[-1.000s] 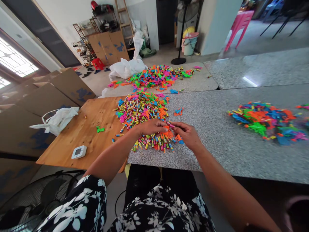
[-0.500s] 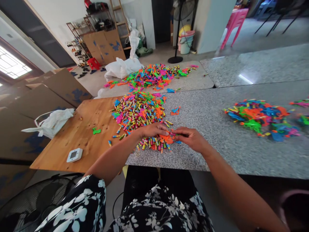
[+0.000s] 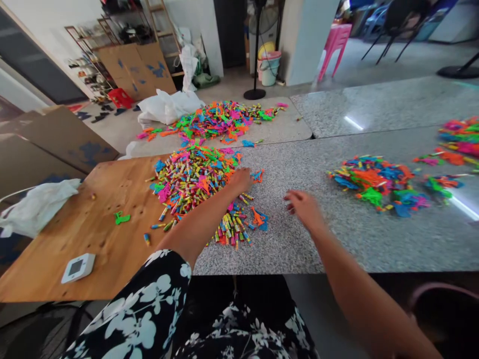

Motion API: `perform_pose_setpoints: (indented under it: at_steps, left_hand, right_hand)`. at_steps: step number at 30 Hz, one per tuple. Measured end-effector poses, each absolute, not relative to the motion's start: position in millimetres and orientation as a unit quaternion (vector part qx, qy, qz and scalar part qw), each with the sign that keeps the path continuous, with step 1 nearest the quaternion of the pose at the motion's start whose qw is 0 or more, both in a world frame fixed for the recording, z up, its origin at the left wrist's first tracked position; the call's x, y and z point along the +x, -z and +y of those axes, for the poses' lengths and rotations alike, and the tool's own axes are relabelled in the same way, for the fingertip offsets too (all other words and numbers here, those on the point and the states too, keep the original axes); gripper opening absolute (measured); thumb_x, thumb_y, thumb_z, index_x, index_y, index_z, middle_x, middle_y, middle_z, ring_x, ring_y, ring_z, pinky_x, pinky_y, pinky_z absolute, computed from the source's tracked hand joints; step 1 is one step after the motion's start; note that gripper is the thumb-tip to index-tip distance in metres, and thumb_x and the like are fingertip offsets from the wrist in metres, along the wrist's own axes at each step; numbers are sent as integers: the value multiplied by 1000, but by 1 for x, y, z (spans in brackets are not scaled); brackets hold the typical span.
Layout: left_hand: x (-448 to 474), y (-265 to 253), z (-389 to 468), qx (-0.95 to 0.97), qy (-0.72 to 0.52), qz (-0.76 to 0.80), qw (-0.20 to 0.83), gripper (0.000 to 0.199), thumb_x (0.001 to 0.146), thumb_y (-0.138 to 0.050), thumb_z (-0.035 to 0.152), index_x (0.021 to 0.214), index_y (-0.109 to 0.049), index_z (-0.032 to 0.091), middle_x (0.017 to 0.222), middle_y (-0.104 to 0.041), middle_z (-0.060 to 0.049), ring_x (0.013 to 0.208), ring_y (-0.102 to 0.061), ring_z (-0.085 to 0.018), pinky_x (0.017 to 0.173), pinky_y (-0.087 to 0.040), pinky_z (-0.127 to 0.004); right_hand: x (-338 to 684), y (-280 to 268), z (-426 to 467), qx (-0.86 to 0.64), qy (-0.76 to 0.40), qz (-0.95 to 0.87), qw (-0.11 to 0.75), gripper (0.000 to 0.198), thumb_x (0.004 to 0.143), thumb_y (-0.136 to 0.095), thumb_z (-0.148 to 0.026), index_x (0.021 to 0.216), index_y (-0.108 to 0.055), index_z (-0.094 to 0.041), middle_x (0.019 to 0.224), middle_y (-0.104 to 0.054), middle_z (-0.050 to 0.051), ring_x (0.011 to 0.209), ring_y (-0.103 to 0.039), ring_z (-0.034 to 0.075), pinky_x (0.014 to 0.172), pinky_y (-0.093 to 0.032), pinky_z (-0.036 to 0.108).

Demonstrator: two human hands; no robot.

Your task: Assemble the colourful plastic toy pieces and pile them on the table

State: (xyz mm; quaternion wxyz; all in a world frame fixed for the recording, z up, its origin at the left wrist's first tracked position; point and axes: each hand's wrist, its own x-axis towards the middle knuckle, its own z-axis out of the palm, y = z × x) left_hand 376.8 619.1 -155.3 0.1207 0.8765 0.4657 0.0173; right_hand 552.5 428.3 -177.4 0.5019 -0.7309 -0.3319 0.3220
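My left hand (image 3: pixel 241 179) reaches over the right side of a big pile of small printed tubes (image 3: pixel 187 187) mixed with colourful plastic toy guns. Its fingers point away from me and are mostly hidden behind the back of the hand. Just right of it lies a blue and orange toy gun (image 3: pixel 257 176). My right hand (image 3: pixel 304 205), slightly blurred, hovers above the speckled grey tabletop with its fingers apart and nothing visible in them. Between my forearms, an orange toy gun (image 3: pixel 258 216) rests on a blue one, beside loose tubes (image 3: pixel 234 229).
Another pile of toy guns (image 3: pixel 217 119) lies farther back beside a white plastic bag (image 3: pixel 168 105). To the right is a finished-looking heap of toy guns (image 3: pixel 374 179). A white timer (image 3: pixel 78 268) and a green toy gun (image 3: pixel 121 217) are on the wooden board (image 3: pixel 116 249).
My hands have separated from around an orange toy gun, which now lies on the table. My left hand went forward over the pile; my right drew slightly right. The view shifted right.
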Motion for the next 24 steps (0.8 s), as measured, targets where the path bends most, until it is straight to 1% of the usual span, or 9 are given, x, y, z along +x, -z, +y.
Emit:
perform_pose_setpoints:
  at_steps: [2,5,8,10,14,16,19,22,24]
  left_hand:
    - [393,164,629,867,-7,481,129,47,96,-61,45,128,-67,12,140,-61,-23,130,-59,-36,106,-47,-42]
    - [408,172,640,860,4,480,173,56,85,-76,49,125,-68,11,142,-59,-25,126,-60,-39,103,-48,-42]
    - [406,172,644,866,0,452,216,59,76,-85,38,125,-67,12,130,-67,-21,117,-65,-35,96,-50,-37]
    - [396,170,644,868,-8,442,228,54,78,-82,31,126,-66,13,122,-71,-17,110,-68,-30,91,-50,-33]
    - [360,162,633,792,-169,464,360,38,80,-77,21,116,-68,14,106,-74,-9,96,-69,-22,83,-50,-29]
    - [338,157,623,676,-279,477,487,30,79,-78,25,107,-69,16,92,-73,-4,81,-67,-17,73,-50,-26]
    - [311,150,600,500,-355,471,634,31,75,-83,33,96,-68,17,80,-70,0,66,-63,-13,60,-45,-23]
    - [299,145,575,413,-383,444,697,37,68,-90,32,93,-66,17,82,-72,0,66,-64,-11,59,-47,-22]
    - [299,142,562,393,-393,428,712,39,67,-91,31,94,-67,17,87,-74,-2,72,-68,-12,62,-50,-22]
  right_hand:
    - [522,183,438,-744,-304,-469,366,20,91,-63,-25,104,-76,-18,101,-78,8,81,-72,18,76,-55,28]
    - [491,187,458,-750,-227,-572,243,24,97,-59,-24,112,-76,-16,115,-75,13,107,-70,23,95,-50,30]
    - [479,185,479,-754,-185,-605,179,32,101,-56,-32,124,-73,-18,124,-70,14,107,-70,24,93,-50,30]
    - [472,183,490,-745,-174,-626,153,33,102,-56,-37,125,-73,-21,127,-68,14,105,-70,25,90,-51,31]
    - [459,181,507,-735,-181,-640,134,26,99,-57,-28,114,-75,-16,124,-69,17,103,-72,25,88,-51,30]
    - [457,181,510,-755,-197,-598,184,20,95,-59,-23,102,-75,-14,113,-72,19,103,-72,26,88,-51,31]
    - [457,182,509,-741,-284,-464,393,10,90,-61,-26,91,-67,-18,90,-75,11,87,-72,23,77,-54,32]
    - [455,177,501,-597,-423,-313,605,16,84,-64,-35,88,-55,-23,76,-71,1,62,-65,17,59,-53,29]
    - [450,171,494,-504,-477,-269,668,25,78,-70,-38,90,-53,-24,75,-70,-2,56,-61,14,54,-52,27]
